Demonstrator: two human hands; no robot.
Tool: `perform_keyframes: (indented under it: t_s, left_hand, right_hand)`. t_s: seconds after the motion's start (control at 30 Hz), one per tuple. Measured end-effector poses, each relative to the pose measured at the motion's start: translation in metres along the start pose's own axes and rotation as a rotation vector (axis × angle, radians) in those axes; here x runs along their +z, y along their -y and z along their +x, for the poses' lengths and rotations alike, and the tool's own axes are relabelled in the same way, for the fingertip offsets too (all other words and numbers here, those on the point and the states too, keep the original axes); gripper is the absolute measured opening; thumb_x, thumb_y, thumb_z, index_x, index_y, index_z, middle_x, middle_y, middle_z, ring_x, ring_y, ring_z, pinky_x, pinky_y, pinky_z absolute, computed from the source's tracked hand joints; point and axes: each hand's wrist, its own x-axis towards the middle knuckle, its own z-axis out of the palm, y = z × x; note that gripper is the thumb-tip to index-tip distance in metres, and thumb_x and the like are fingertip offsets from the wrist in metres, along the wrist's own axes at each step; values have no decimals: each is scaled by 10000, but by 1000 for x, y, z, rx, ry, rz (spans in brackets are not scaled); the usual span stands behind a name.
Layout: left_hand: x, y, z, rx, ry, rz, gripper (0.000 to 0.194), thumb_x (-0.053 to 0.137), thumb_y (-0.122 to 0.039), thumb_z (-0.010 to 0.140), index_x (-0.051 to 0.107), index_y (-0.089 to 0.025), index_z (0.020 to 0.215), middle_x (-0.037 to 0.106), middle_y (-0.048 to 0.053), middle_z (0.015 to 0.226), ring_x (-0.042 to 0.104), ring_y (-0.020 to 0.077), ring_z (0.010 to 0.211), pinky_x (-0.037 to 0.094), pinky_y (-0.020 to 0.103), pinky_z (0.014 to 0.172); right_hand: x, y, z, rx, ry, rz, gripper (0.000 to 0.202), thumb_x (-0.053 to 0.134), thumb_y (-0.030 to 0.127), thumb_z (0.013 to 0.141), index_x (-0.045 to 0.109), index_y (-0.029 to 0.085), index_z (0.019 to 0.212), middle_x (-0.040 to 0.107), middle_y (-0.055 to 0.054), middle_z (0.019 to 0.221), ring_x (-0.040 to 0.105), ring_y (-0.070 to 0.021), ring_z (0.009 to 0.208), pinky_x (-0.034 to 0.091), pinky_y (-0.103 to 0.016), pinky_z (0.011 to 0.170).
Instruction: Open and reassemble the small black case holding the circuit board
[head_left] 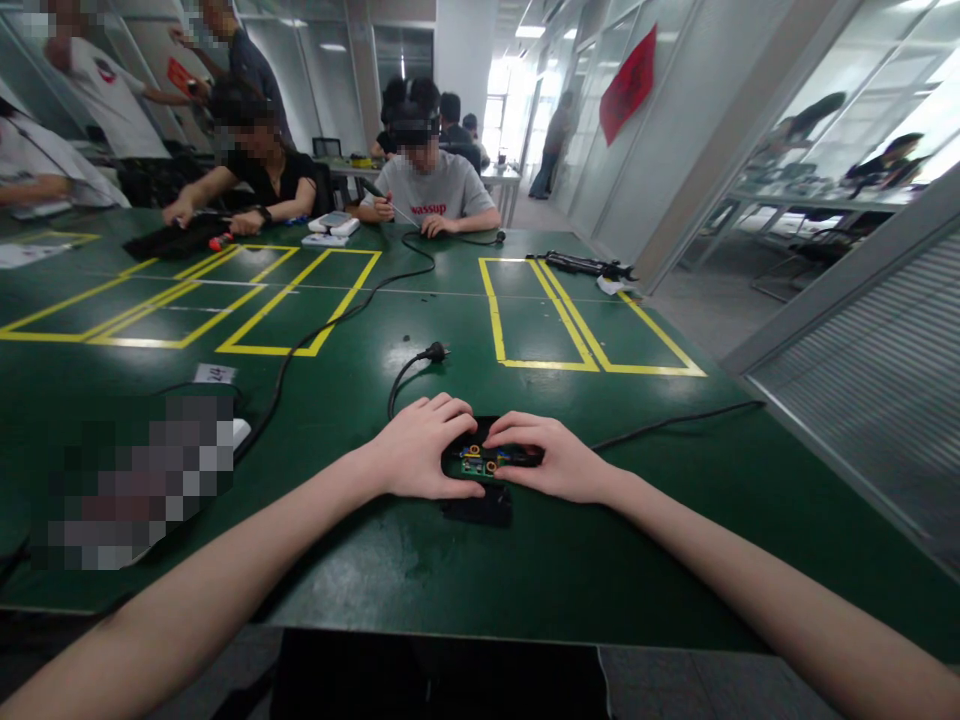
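A black device housing (466, 478) lies on the green table near its front edge, with a green circuit board (474, 465) and coiled parts showing inside. My left hand (429, 447) wraps round the housing's left side, thumb below and fingers above. From the right, my right hand (551, 455) closes its fingers round the housing's right part, where dark parts and thin wires show. A flat black piece (480, 506) lies just below the housing. Behind my left hand, a black cable ends in a plug (435, 352).
The green table (637, 560) bears yellow tape outlines. A long black cable (360, 308) crosses it; another (675, 422) runs right. A blurred-out object lies left beside a label (216, 374). Two people work across the table. A black tool-like object (581, 264) lies at the far right.
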Motion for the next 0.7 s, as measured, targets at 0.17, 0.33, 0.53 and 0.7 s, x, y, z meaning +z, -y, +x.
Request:
perform_keyframes:
  t_s: [0.17,0.33,0.53,0.7]
  left_hand:
    - [4,-5,1,-50,-41,-31,409,764,-534,825,616,-202,1012,656,117,1265,593,306,1159,491,437,954]
    - [4,-6,2,-74,-30,-50,359,779,-489,825,606,-205,961,650,118,1271,584,318,1191,489,456,959]
    - [6,-5,2,-63,-36,-57,302,734,-462,860,613,-204,957,652,118,1258,589,306,1158,498,460,962]
    - [0,2,0,-38,-77,-148,364,752,-514,831,589,-207,941,622,122,1248,594,293,1127,519,444,955]
  right_hand:
    - [7,-4,3,67,-43,6,223,763,335,911,797,230,1104,729,-88,1114,720,-210,964,607,-320,795]
    - [-2,-2,5,78,27,57,258,710,353,950,789,209,1150,721,-98,1144,714,-191,921,588,-285,708]
    - [-4,1,2,12,41,-15,328,768,316,893,765,218,1206,719,-104,1190,721,-229,1060,597,-355,903]
    - [6,2,0,15,-13,-170,245,706,316,934,782,233,1151,731,-84,1145,737,-205,931,609,-338,827]
